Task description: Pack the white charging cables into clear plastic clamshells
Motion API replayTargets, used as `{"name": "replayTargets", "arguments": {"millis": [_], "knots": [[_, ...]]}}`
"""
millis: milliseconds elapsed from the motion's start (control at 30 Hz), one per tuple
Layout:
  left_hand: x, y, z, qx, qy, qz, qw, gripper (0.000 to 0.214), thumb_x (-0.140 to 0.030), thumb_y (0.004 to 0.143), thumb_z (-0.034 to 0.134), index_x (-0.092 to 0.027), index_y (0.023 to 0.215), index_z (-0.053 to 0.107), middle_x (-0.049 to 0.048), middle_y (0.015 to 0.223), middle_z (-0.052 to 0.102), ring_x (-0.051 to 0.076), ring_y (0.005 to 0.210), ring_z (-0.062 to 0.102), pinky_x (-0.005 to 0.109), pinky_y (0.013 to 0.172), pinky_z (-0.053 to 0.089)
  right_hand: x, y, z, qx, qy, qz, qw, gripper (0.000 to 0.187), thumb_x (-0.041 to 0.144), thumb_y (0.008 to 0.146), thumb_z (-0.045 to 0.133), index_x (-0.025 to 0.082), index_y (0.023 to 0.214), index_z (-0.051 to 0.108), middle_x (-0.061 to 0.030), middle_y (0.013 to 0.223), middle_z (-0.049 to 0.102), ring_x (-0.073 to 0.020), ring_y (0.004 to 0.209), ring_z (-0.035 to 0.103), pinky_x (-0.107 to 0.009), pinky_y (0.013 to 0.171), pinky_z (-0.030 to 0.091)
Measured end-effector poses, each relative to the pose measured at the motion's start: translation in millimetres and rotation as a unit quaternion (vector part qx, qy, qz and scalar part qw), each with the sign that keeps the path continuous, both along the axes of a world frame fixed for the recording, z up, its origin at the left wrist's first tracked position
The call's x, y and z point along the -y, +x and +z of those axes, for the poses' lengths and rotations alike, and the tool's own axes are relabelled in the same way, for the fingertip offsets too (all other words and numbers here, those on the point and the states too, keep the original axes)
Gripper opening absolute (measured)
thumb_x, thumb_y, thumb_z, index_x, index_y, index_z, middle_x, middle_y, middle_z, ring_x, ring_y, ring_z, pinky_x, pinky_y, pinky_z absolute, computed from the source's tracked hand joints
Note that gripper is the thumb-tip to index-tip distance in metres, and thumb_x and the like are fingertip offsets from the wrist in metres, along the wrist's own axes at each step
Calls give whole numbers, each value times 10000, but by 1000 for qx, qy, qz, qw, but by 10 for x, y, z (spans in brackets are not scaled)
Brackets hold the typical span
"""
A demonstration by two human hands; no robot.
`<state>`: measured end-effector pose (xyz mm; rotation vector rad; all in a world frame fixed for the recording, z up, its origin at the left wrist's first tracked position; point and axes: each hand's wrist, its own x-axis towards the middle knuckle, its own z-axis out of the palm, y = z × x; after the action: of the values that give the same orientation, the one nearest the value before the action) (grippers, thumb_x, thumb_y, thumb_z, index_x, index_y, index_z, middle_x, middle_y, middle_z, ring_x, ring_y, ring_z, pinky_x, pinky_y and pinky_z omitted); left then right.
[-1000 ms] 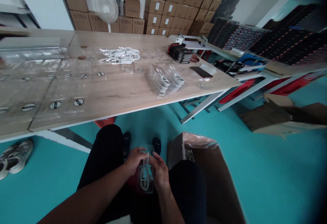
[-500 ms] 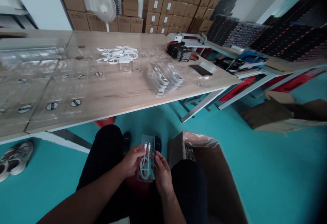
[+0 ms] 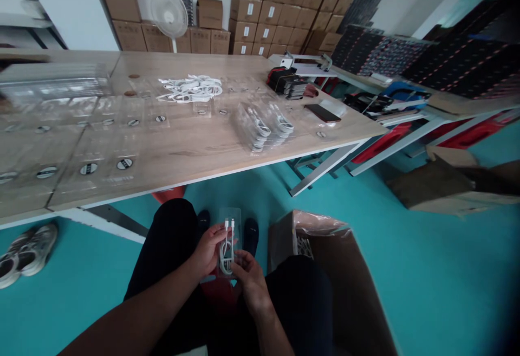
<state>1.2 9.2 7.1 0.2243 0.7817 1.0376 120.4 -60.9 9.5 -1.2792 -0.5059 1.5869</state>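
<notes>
Over my lap I hold a clear plastic pouch (image 3: pixel 229 220) with a coiled white cable (image 3: pixel 226 247) inside it. My left hand (image 3: pixel 210 248) grips the pouch's left side, fingers curled round it. My right hand (image 3: pixel 249 276) pinches its lower end from beneath. The pouch stands nearly upright, with the cable's two plugs pointing up. My knees in dark trousers frame both hands.
A long wooden table (image 3: pixel 195 150) stretches ahead with loose white cables (image 3: pixel 190 88), a pile of bagged cables (image 3: pixel 264 125), flat clear pouches (image 3: pixel 87 167) and a phone (image 3: pixel 322 112). An open cardboard box (image 3: pixel 325 269) stands at my right knee. Stacked cartons (image 3: pixel 280 9) line the wall.
The pouch has risen from low in my lap and now stands upright. My right hand slid from its side down to its bottom end.
</notes>
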Motion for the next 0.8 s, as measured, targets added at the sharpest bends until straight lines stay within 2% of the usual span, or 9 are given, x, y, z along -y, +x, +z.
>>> {"name": "replayTargets", "arguments": {"millis": [133, 267, 367, 567, 800], "knots": [[30, 20, 14, -19, 5, -14, 1000, 272, -211, 646, 778, -163, 872, 636, 20, 824, 664, 144, 736, 639, 330, 823, 504, 9, 25, -38, -2, -13, 19, 1000, 403, 345, 603, 808, 201, 928, 617, -2, 746, 688, -148, 640, 622, -259, 597, 471], [65, 47, 20, -12, 22, -37, 999, 287, -212, 621, 792, -153, 856, 638, 31, 788, 672, 156, 718, 645, 297, 749, 503, -22, 30, -58, 10, -24, -8, 1000, 365, 463, 685, 727, 195, 912, 630, 22, 667, 645, -142, 584, 594, -266, 572, 472], [80, 51, 14, 0, 34, -50, 998, 279, -160, 617, 775, -152, 865, 646, 50, 830, 688, 172, 789, 655, 273, 742, 491, -58, 28, -56, 73, -18, -29, 997, 363, 478, 656, 745, 186, 847, 645, 27, 637, 634, -135, 552, 569, -253, 536, 452], [89, 32, 28, 33, 33, -54, 997, 291, -81, 631, 705, -171, 903, 652, 47, 908, 688, 179, 854, 653, 299, 805, 489, -88, 28, -26, 141, 18, -48, 989, 335, 467, 642, 752, 179, 778, 650, 8, 640, 645, -143, 568, 563, -256, 544, 450], [91, 40, 27, 35, 41, -60, 997, 294, -87, 633, 706, -166, 911, 652, 52, 912, 682, 181, 849, 652, 292, 798, 492, -66, 24, -6, 135, 17, -48, 989, 322, 469, 661, 739, 179, 776, 658, 8, 639, 636, -142, 582, 555, -245, 547, 445]]}}
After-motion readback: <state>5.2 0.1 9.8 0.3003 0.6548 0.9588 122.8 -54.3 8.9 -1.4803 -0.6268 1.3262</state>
